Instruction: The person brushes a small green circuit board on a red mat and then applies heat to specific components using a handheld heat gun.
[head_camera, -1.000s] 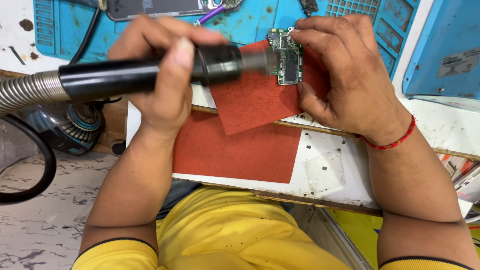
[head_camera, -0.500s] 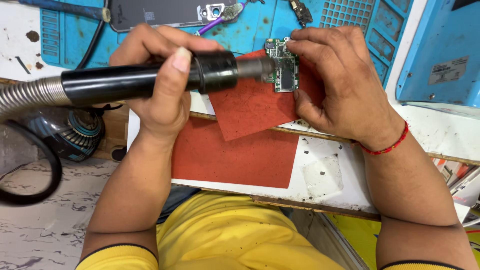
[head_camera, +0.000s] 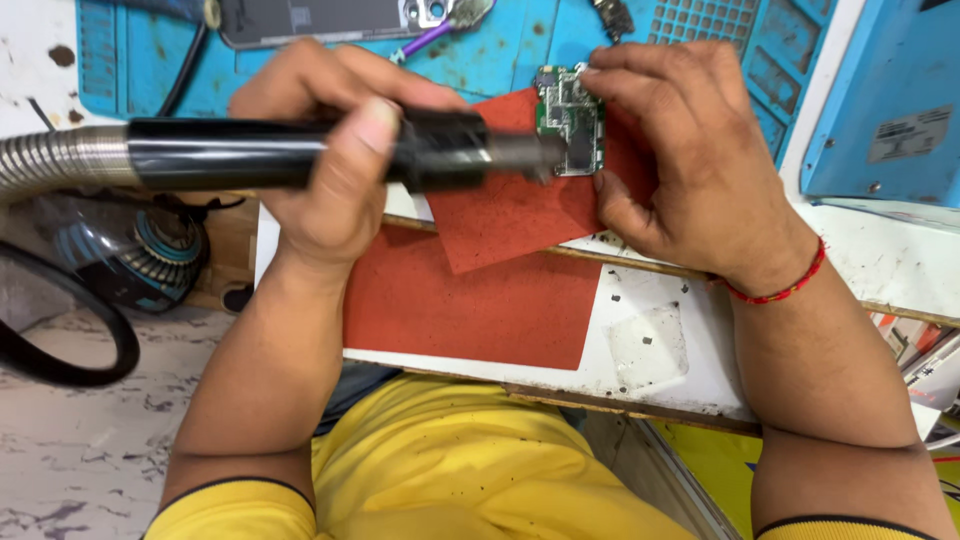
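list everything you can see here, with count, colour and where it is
hot air wand: 1, black with ribbed metal hose, held across the bench, nozzle at the board
circuit board: 1, green, on the upper red mat
red mats: 2, red, overlapping on the white board
white board: 1, white, front of the bench
blue work mat: 1, blue, rear of the bench
phone body: 1, dark grey, top edge on the blue mat
blue box: 1, blue, far right
yellow shirt: 1, yellow, bottom
red wrist thread: 1, right wrist
left hand: grip around the wand
right hand: fingers pinning the board
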